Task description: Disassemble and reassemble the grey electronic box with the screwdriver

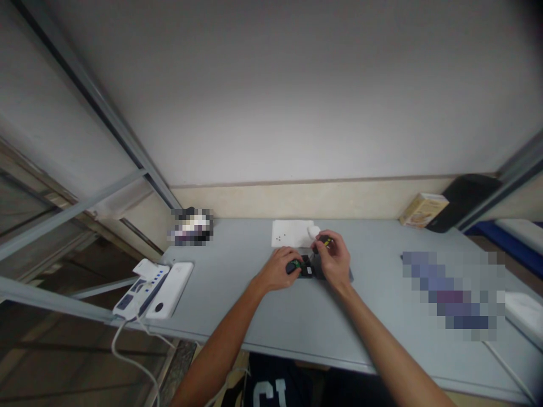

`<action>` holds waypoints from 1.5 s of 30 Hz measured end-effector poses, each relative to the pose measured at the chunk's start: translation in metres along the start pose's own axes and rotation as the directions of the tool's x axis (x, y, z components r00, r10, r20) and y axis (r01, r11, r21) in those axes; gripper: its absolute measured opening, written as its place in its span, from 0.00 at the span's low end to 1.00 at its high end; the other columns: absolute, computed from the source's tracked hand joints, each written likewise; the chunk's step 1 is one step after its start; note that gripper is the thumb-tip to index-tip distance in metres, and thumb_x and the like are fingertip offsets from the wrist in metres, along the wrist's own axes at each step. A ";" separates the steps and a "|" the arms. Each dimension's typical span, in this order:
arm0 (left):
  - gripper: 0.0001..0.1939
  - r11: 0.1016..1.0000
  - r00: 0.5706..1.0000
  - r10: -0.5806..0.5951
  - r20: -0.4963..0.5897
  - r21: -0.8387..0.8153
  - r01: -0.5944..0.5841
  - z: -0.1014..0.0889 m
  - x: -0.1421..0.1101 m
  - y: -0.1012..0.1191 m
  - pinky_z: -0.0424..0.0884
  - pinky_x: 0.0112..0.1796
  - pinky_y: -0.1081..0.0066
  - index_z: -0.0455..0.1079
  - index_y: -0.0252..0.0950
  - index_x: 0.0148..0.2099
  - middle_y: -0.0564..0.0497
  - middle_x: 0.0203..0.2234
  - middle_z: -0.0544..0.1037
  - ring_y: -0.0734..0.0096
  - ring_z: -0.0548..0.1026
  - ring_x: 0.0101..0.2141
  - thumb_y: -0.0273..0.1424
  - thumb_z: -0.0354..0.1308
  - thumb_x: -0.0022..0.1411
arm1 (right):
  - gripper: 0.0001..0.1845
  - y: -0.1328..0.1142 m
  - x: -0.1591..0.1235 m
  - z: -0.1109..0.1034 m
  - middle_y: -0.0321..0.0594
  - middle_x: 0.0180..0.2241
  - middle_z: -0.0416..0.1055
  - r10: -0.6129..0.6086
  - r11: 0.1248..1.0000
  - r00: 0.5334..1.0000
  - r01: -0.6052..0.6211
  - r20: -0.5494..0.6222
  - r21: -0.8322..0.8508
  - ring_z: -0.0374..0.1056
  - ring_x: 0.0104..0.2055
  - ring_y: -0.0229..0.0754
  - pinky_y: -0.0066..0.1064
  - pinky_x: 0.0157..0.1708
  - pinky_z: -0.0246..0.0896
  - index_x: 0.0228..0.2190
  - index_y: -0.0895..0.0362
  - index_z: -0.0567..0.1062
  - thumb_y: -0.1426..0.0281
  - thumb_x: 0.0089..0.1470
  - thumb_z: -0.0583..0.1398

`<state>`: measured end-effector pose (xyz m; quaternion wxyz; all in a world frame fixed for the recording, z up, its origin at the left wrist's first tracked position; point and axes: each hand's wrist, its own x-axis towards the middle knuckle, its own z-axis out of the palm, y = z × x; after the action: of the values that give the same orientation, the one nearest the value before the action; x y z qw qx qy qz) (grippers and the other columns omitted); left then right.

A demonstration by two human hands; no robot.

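Gadget (pixel 306 265) by my left hand (pixel 276 270) looks light, probably fragile; edges only. My right hand (pixel 337 259) pinches a tool (pixel 325 241), can't tell left's grip.

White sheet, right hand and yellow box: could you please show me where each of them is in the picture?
White sheet (pixel 292 233), head view: bare middle of its upper face.
Right hand (pixel 336 259), head view: middle of the hand.
Yellow box (pixel 425 210), head view: middle of its printed side.
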<state>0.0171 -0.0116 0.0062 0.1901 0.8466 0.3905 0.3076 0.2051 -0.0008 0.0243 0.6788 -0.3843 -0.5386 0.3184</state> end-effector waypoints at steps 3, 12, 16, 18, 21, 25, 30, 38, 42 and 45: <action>0.11 1.000 1.000 0.000 0.002 -0.004 0.000 -0.001 0.001 0.002 0.67 0.55 0.58 0.73 0.40 0.46 0.47 0.45 0.78 0.59 0.73 0.50 0.26 0.61 0.60 | 0.10 0.001 -0.001 0.001 0.38 0.36 0.71 0.007 1.000 1.000 -0.007 0.007 -0.007 0.70 0.32 0.40 0.35 0.33 0.69 0.43 0.51 0.74 0.67 0.58 0.63; 0.12 1.000 1.000 -0.001 0.008 0.012 0.001 -0.002 -0.001 0.000 0.67 0.55 0.58 0.72 0.40 0.47 0.47 0.46 0.77 0.58 0.72 0.51 0.28 0.64 0.60 | 0.07 -0.001 -0.003 0.003 0.39 0.39 0.70 -0.042 0.999 0.999 0.042 -0.008 -0.021 0.71 0.36 0.41 0.36 0.36 0.69 0.40 0.51 0.74 0.68 0.58 0.64; 0.12 1.000 1.000 0.004 0.003 0.009 -0.004 0.000 -0.001 -0.001 0.67 0.55 0.57 0.72 0.40 0.48 0.47 0.47 0.77 0.59 0.72 0.51 0.29 0.64 0.61 | 0.08 -0.004 -0.002 0.004 0.37 0.36 0.70 0.003 1.000 1.000 -0.003 0.018 0.019 0.71 0.32 0.40 0.34 0.33 0.69 0.41 0.52 0.73 0.67 0.58 0.63; 0.12 1.000 1.000 0.004 0.006 0.008 -0.004 0.000 -0.001 -0.001 0.66 0.55 0.57 0.72 0.40 0.48 0.47 0.47 0.77 0.59 0.72 0.51 0.28 0.63 0.61 | 0.08 -0.005 -0.001 0.003 0.36 0.35 0.70 0.013 1.000 1.000 -0.013 0.016 0.023 0.70 0.31 0.39 0.34 0.32 0.69 0.41 0.52 0.73 0.67 0.59 0.63; 0.12 1.000 1.000 0.007 0.010 0.006 -0.007 0.001 0.000 -0.001 0.66 0.55 0.58 0.72 0.40 0.48 0.47 0.47 0.77 0.59 0.72 0.51 0.28 0.63 0.61 | 0.08 -0.006 0.000 0.002 0.36 0.35 0.70 0.002 1.000 1.000 -0.002 -0.005 0.003 0.70 0.31 0.39 0.33 0.32 0.68 0.41 0.52 0.73 0.67 0.59 0.63; 0.11 1.000 1.000 0.007 0.004 0.005 -0.007 0.000 0.000 0.000 0.67 0.55 0.58 0.72 0.40 0.47 0.47 0.46 0.77 0.59 0.72 0.50 0.29 0.63 0.61 | 0.07 -0.004 0.001 0.001 0.37 0.36 0.70 -0.001 1.000 1.000 0.001 -0.005 -0.002 0.70 0.31 0.39 0.33 0.31 0.67 0.40 0.52 0.73 0.67 0.58 0.63; 0.12 1.000 1.000 0.005 0.006 0.004 -0.005 0.000 -0.001 0.000 0.66 0.55 0.58 0.72 0.40 0.48 0.48 0.47 0.77 0.59 0.73 0.50 0.28 0.63 0.62 | 0.09 -0.002 0.000 0.002 0.35 0.35 0.70 0.027 0.999 1.000 -0.028 0.009 0.030 0.70 0.31 0.39 0.33 0.32 0.67 0.42 0.52 0.73 0.67 0.59 0.63; 0.12 1.000 1.000 0.011 0.011 0.000 -0.011 -0.001 0.000 0.001 0.66 0.55 0.59 0.72 0.40 0.47 0.48 0.47 0.77 0.60 0.73 0.51 0.28 0.63 0.61 | 0.08 0.001 0.000 0.000 0.36 0.37 0.69 -0.008 1.000 1.000 0.008 0.003 0.012 0.70 0.32 0.38 0.32 0.31 0.67 0.42 0.52 0.73 0.67 0.60 0.63; 0.12 1.000 1.000 0.004 0.013 0.004 -0.004 -0.001 0.000 0.001 0.66 0.55 0.58 0.72 0.40 0.48 0.47 0.47 0.77 0.59 0.72 0.51 0.28 0.63 0.61 | 0.07 -0.001 0.000 0.000 0.36 0.37 0.70 0.005 1.000 1.000 -0.006 0.014 0.016 0.70 0.31 0.38 0.32 0.31 0.68 0.41 0.52 0.73 0.67 0.60 0.63; 0.12 1.000 1.000 -0.004 0.017 0.003 0.004 0.000 0.000 0.001 0.66 0.55 0.58 0.72 0.40 0.48 0.47 0.47 0.77 0.59 0.72 0.51 0.28 0.63 0.61 | 0.08 -0.003 0.000 0.001 0.36 0.36 0.70 0.008 1.000 1.000 -0.008 0.008 0.021 0.70 0.30 0.37 0.32 0.31 0.68 0.40 0.53 0.73 0.67 0.58 0.63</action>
<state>0.0177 -0.0118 0.0067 0.1931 0.8486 0.3911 0.2994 0.2039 -0.0018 0.0272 0.6796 -0.3780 -0.5362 0.3283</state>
